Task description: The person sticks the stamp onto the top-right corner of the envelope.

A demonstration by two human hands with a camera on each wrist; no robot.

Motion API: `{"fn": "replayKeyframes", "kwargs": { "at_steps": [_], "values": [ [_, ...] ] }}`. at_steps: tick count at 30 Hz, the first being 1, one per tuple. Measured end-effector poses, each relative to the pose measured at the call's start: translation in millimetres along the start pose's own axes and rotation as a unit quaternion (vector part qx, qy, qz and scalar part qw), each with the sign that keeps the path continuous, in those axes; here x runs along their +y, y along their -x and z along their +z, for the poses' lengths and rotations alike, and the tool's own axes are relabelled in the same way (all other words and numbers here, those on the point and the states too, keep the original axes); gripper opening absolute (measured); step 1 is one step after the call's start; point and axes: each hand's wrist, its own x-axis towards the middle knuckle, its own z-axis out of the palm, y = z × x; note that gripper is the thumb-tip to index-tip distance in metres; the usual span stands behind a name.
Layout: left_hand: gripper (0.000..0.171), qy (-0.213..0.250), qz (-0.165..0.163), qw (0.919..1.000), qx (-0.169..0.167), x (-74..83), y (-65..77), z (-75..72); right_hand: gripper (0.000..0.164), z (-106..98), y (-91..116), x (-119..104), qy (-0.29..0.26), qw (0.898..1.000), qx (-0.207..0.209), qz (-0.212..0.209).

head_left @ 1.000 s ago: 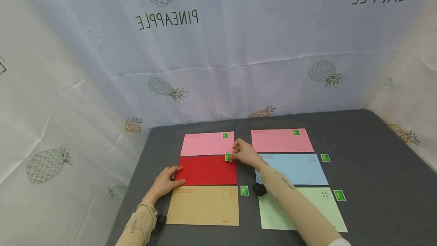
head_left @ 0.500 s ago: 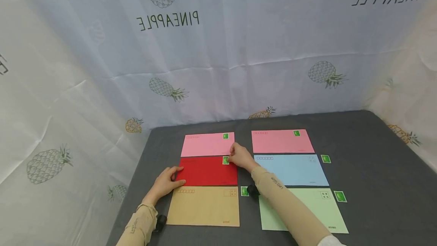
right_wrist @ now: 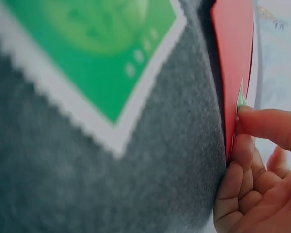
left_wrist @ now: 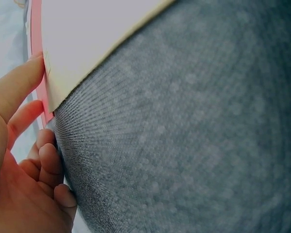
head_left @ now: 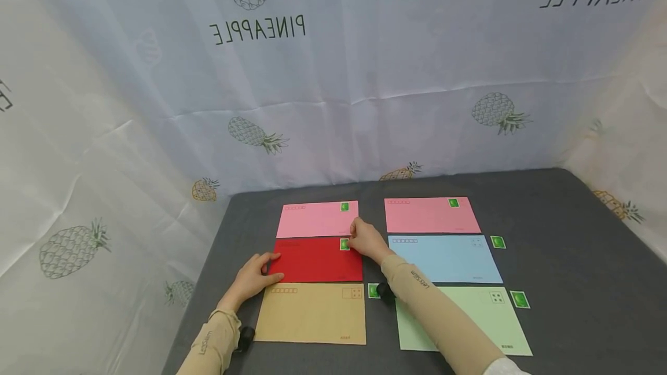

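"One pinch, then, in the right hand (head_left: 368, 240)?"

"Yes. Thumb and forefinger nip the edge of the green stamp (head_left: 344, 244), with the other fingers curled in. The left hand (head_left: 249, 278) grips nothing that I can see; its thumb and forefinger are spread apart, touching the left end of the red envelope (head_left: 312, 262)."

"What is different?"

"Against a second ago, the green stamp sits farther left and slightly nearer the person, inside the red envelope's far right corner. Against half a second ago it hardly differs. I'd judge the spot found but the sticking unfinished, since the right wrist view seems to show an edge raised."

"Which way does it lie?"

"Its long axis appears to run near to far, across the envelope's, which runs left to right. Fingers cover its right side, and the print is too small to tell which end is up."

"And farther out?"

"Just beyond, the left pink envelope (head_left: 312, 224) bears a matching stamp (head_left: 344, 206). On the near side lies the tan envelope (head_left: 312, 314), a loose stamp (head_left: 373, 290) just beside its right edge."
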Motion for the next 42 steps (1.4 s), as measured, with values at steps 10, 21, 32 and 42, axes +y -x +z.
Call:
{"fn": "replayKeyframes", "kwargs": {
  "at_steps": [10, 21, 32, 42],
  "values": [
    [0.052, -0.01, -0.009, 0.9999, -0.003, -1.7, -2.0, 1.3, 0.019, 1.6, 0.1, -0.8, 0.03, 1.0, 0.0, -0.006],
    [0.052, -0.011, -0.025, 0.9995, -0.011, 0.8, -3.0, 0.2, 0.005, -1.0, 4.5, -1.6, 0.048, 0.998, -0.007, -0.03],
    [0.053, -0.013, -0.029, 0.9994, -0.012, 1.4, -1.6, 0.6, 0.005, -1.9, 6.9, -0.7, 0.037, 0.998, -0.026, -0.034],
    [0.055, -0.025, -0.025, 0.9993, -0.011, 4.7, 1.9, -0.6, 0.006, -3.8, 7.9, 0.0, 0.02, 0.998, -0.037, -0.04]
  ]
}}
